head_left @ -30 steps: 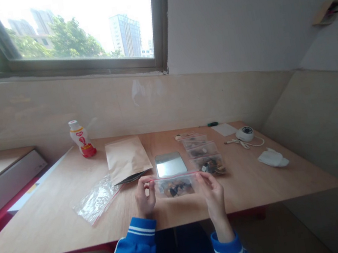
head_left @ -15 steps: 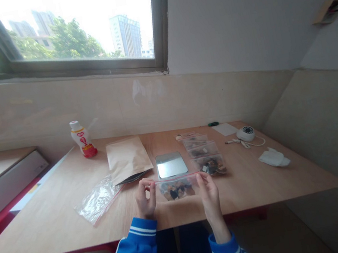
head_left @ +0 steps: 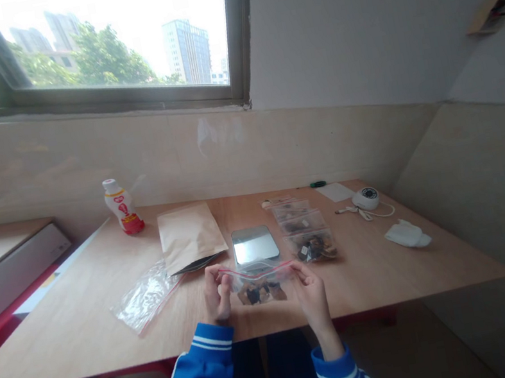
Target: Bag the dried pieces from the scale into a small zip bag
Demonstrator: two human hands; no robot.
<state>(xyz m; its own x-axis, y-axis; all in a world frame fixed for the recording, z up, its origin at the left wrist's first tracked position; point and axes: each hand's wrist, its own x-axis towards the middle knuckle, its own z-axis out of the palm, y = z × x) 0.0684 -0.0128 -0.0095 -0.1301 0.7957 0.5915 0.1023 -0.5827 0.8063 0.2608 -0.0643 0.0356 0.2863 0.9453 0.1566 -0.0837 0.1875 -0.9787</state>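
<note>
One zip bag (head_left: 257,273) pinched at two corners

Nearest are two blue sleeves (head_left: 213,340), each with white stripes at the cuff. From them reach two bare hands, both with a narrow grip. The left hand (head_left: 216,296) pinches the left end of the bag's mouth between thumb and fingers; the right hand (head_left: 310,291) pinches the right end the same way. The single bag hangs between them near the front edge of one wooden table (head_left: 371,282), its red-lined top sagging in the middle. Brown and dark pieces (head_left: 256,294) lie in its lower part, too blurred to count. Whether its bottom touches the wood, I cannot tell.

Farther in, on the left, lies one flat clear bag (head_left: 142,301), one end beside one kraft pouch (head_left: 191,234) whose dark opening faces forward. Just beyond the held bag sits one square, shiny-topped device (head_left: 255,244). To its right, at least three filled bags (head_left: 314,247) overlap in a row; the farthest ones are too small to count surely. On the far right are one crumpled white wrapper (head_left: 407,234) and, beyond it, one white camera (head_left: 365,198) with its cable.

Toward the back stand one red-and-white bottle (head_left: 123,206), one pale sheet (head_left: 335,192) and one green-handled tool (head_left: 317,184). Beyond the wall is one window (head_left: 115,18).
</note>
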